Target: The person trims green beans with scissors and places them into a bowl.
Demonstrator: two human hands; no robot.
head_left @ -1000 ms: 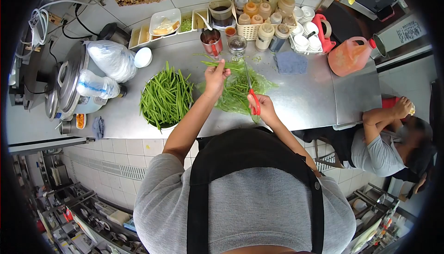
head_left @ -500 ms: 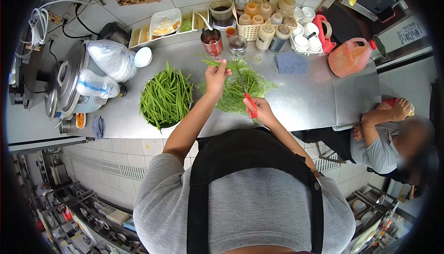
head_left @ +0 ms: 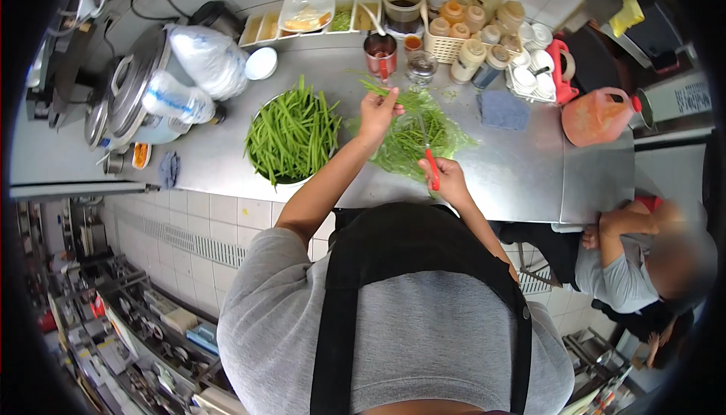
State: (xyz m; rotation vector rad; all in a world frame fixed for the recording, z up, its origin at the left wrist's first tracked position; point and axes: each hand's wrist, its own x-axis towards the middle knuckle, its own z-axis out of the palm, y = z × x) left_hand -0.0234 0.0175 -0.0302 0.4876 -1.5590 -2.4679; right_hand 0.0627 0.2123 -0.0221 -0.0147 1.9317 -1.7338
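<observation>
My left hand (head_left: 378, 116) is closed around a small bunch of green beans (head_left: 370, 85), whose ends stick out past the fingers. In my right hand (head_left: 448, 181) are red-handled scissors (head_left: 432, 167), their blades pointing away from me toward the held bunch. Both hands are over a green-tinted plastic bag (head_left: 463, 143) spread on the steel counter, with cut bean pieces (head_left: 412, 137) lying on it. Left of my forearm stands a round bowl (head_left: 290, 184) heaped with long green beans (head_left: 293, 131).
Behind my hands are a red metal cup (head_left: 380, 58), a glass jar (head_left: 421, 69) and a basket of sauce bottles (head_left: 443, 48). A blue cloth (head_left: 504, 109) and an orange jug (head_left: 599, 116) lie rightward. Wrapped bags (head_left: 208, 63) stand left. A person (head_left: 616, 264) sits at right.
The whole view has shifted, so the counter appears farther right. The scissors' handles look closer together now. The seated person's raised hand has come down.
</observation>
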